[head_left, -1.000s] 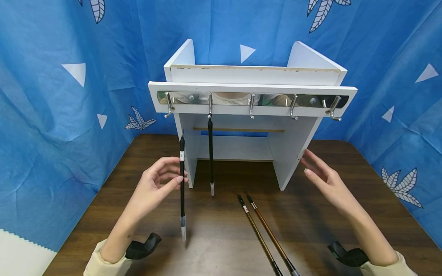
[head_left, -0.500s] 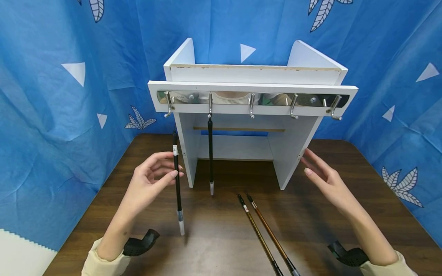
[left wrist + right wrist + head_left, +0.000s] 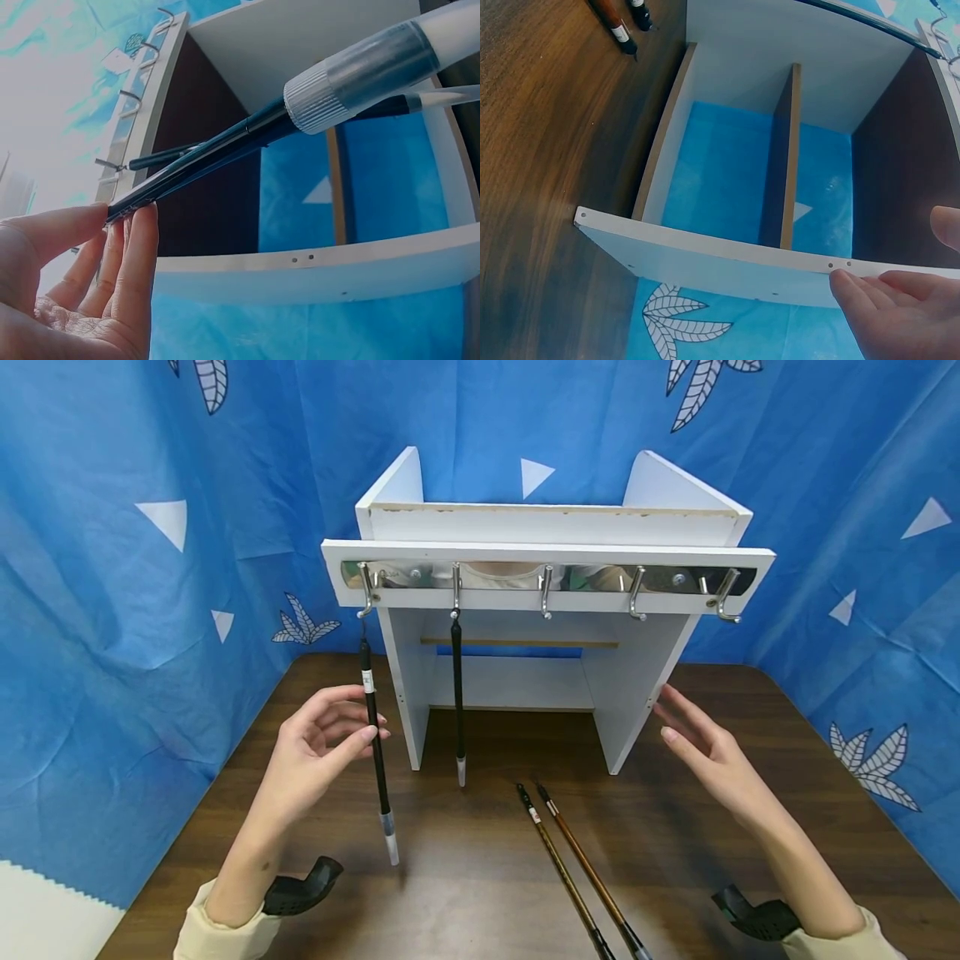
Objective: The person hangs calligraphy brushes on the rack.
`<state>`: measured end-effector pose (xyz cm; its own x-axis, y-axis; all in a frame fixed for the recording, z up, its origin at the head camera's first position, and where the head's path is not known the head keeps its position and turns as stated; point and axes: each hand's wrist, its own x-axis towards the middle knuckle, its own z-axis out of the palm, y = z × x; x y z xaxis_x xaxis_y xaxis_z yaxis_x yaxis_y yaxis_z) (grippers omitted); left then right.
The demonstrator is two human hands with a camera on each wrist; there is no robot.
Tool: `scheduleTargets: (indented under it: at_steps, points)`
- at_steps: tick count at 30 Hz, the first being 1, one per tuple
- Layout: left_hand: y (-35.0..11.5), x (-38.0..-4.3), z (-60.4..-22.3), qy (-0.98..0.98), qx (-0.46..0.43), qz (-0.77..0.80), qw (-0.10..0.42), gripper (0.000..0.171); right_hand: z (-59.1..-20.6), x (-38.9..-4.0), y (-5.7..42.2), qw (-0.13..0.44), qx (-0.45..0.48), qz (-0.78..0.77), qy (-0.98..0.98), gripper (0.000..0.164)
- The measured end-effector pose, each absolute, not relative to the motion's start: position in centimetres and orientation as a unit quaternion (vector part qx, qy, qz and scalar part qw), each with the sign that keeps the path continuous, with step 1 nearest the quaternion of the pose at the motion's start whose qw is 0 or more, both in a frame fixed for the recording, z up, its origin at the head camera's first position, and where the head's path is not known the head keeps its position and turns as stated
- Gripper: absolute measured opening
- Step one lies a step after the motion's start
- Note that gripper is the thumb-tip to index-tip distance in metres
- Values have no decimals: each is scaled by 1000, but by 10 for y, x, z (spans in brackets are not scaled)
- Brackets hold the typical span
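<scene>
My left hand (image 3: 311, 747) pinches a black calligraphy brush (image 3: 381, 772) between thumb and fingers, just below its white label. The brush leans slightly, its clear-capped tip (image 3: 392, 847) downward. Its hanging cord reaches the far-left metal hook (image 3: 366, 592); I cannot tell whether it is looped on. A second black brush (image 3: 458, 693) hangs from the neighbouring hook (image 3: 456, 589). In the right wrist view, my right hand (image 3: 907, 311) touches the side panel (image 3: 712, 247) of the white rack (image 3: 517, 550), fingers loosely extended, holding nothing.
Two brown-handled brushes, one golden (image 3: 558, 860) and one reddish (image 3: 585, 860), lie side by side on the dark wooden table (image 3: 465, 893). Three more hooks carry nothing, including the middle hook (image 3: 546, 592). A blue patterned cloth (image 3: 225, 527) surrounds the table.
My left hand has moved left and slightly up with the brush, bringing its top below the far-left hook and tilting it. The right hand has stayed at the side panel.
</scene>
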<state>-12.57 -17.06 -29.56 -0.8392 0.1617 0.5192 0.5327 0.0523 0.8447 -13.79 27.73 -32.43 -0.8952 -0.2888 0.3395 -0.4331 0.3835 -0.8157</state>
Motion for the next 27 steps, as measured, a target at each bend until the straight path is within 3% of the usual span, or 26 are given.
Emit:
scheduleTargets:
  at_steps: [27]
  points:
    - [-172, -131, -290, -686, -236, -672, 151, 41, -326, -140, 277, 72, 212, 512, -829, 55]
